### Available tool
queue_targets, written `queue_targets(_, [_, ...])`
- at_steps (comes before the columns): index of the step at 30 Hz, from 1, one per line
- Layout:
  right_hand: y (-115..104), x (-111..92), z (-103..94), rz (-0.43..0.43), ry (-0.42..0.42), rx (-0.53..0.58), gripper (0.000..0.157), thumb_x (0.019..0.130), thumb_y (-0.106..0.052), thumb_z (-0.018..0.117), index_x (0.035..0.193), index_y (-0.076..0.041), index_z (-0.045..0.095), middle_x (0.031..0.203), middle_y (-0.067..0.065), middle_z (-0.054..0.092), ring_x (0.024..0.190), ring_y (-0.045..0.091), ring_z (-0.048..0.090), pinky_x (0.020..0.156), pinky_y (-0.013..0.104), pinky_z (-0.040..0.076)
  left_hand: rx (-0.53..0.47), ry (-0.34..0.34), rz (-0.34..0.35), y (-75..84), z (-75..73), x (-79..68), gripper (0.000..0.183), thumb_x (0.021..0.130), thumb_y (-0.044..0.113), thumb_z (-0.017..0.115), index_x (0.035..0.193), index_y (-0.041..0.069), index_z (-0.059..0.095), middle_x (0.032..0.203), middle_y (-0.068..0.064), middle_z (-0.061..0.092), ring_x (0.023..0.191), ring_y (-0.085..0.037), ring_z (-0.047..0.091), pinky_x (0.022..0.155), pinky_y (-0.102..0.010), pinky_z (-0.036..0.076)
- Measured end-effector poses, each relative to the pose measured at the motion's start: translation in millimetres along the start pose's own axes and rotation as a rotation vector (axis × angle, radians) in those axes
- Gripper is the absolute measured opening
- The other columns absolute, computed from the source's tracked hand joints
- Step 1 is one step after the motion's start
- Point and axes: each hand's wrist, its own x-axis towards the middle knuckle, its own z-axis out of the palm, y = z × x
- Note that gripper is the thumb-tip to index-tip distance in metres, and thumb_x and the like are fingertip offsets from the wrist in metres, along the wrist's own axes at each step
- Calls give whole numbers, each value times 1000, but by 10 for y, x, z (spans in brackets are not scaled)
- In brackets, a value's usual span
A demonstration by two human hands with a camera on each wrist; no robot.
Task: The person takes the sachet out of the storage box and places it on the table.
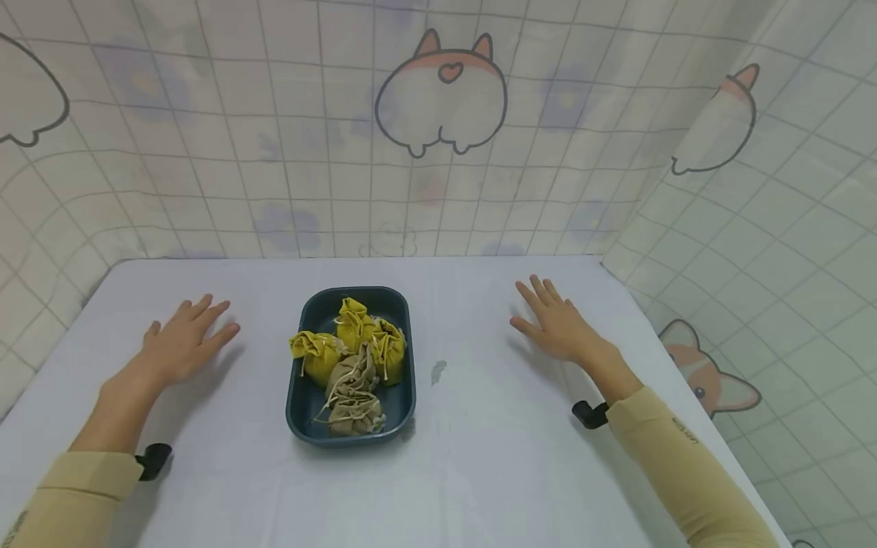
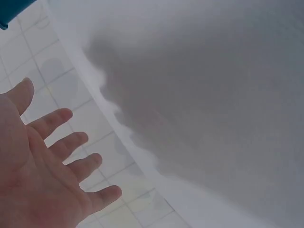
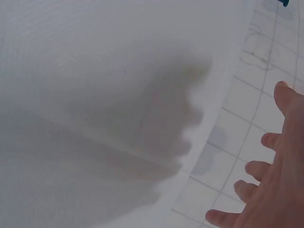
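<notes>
In the head view, a dark blue plastic tray point(image 1: 294, 415) stands left of the middle of the white table. Several small drawstring pouches lie in it: a yellow pouch point(image 1: 354, 323) at the back, others at its sides, and brown pouches point(image 1: 355, 415) toward the front. My left hand point(image 1: 180, 346) hovers over the table left of the tray, fingers spread and holding nothing. On the other side, my right hand point(image 1: 558, 323) is likewise spread above the cloth, apart from the tray. Both wrist views show bare palms with parted fingers and shadows on the cloth.
White cloth covers the table point(image 1: 493, 457), with a small grey spot point(image 1: 438, 371) right of the tray. A patterned curtain point(image 1: 294, 152) with a grid and cartoon animals rises behind and along both sides. Black wrist mounts point(image 1: 591, 415) hang below both forearms.
</notes>
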Motion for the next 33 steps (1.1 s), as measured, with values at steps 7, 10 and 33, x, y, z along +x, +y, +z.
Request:
queue_targets(7, [-92,2,34,-83,1,9,77,106,-56,46,165,-14,21,170,17,7,155,38,6,119,64,18,7,22,14,138,18,5,74,109,54,38,150,-7,38,156,-39,25,142,-60,20,104,-83,16])
queue_targets(10, [-144,17,44,-117,18,14,75,106,-55,46,165,-14,24,170,15,11,155,37,10,120,60,19,-10,27,34,213,15,-4,73,109,52,39,150,-8,40,154,-40,28,139,-60,25,103,-82,21])
queue_targets(33, [-571,62,108,-297,124,42,55,107,-42,54,151,-10,48,150,14,48,136,33,48,111,52,42,-409,-76,168,616,35,-136,66,107,41,55,155,0,38,153,-26,43,136,-47,45,108,-68,37])
